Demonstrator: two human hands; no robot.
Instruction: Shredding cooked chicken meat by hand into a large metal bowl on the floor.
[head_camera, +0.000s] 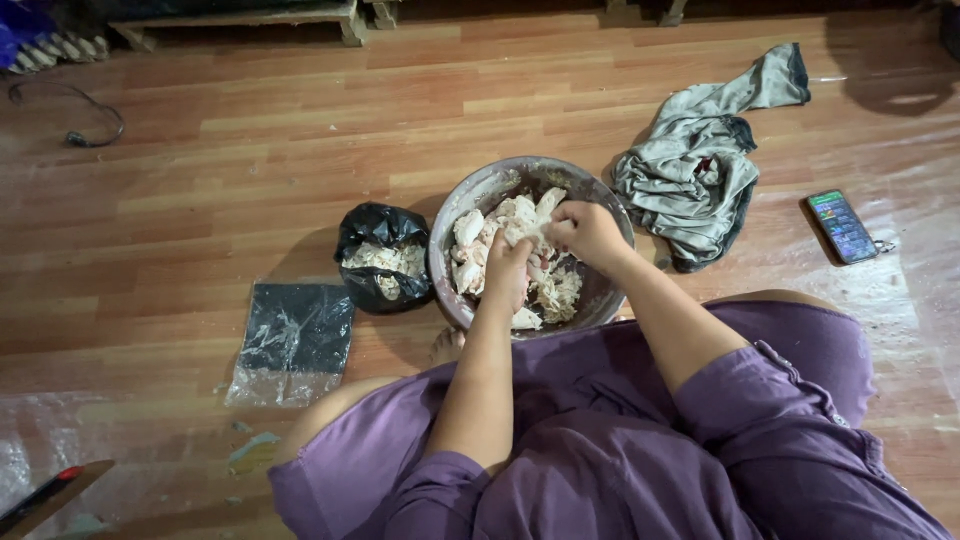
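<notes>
A round metal bowl (487, 188) sits on the wooden floor in front of me, filled with pale pieces of cooked meat (468, 228). Both my hands are over the bowl. My left hand (507, 268) and my right hand (588, 232) grip the same pale piece of meat between them, fingers closed on it. A black plastic bag (378, 228) holding pale scraps stands just left of the bowl, touching its rim.
A flat clear-and-black plastic bag (294, 340) lies on the floor to the left. A crumpled grey cloth (700, 160) lies right of the bowl, and a lit phone (842, 226) beyond it. A knife (50, 492) rests at bottom left. A cable (80, 125) lies far left.
</notes>
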